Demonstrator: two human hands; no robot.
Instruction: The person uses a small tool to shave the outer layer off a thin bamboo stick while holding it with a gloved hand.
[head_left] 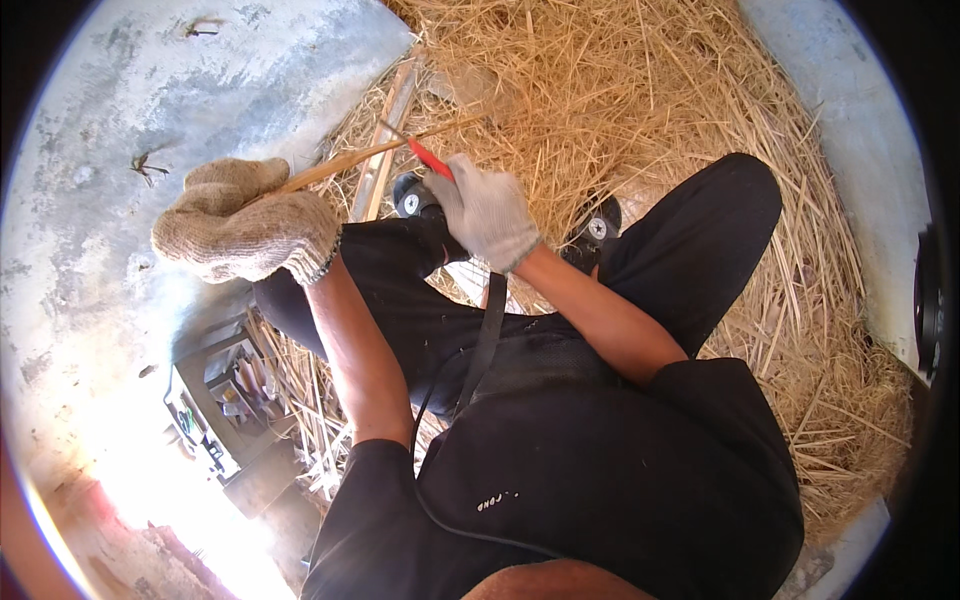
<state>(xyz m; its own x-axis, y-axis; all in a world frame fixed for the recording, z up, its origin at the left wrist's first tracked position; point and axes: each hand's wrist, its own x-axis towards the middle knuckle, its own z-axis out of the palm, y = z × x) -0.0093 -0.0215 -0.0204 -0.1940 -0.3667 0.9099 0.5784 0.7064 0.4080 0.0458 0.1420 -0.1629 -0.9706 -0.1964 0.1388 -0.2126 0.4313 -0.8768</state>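
My left hand (245, 220), in a thick tan knitted glove, is wrapped round a long thin strip of wood or bamboo (345, 162). The strip slants up to the right, and its tip thins out over the straw. My right hand (487, 212), in a paler knitted glove, grips a red-handled knife (430, 159). Its narrow blade points up and to the left and crosses the strip; whether it touches the strip I cannot tell. Both hands are above my spread legs, the left one farther out to the side.
Straw-like shavings (600, 90) cover the floor ahead and to the right. A plank (385, 150) leans or lies beyond my left leg. A blotchy blue-white wall (110, 110) rises close on the left. Another wall (850, 110) stands at the right. A cluttered shelf (230, 385) is behind my left arm.
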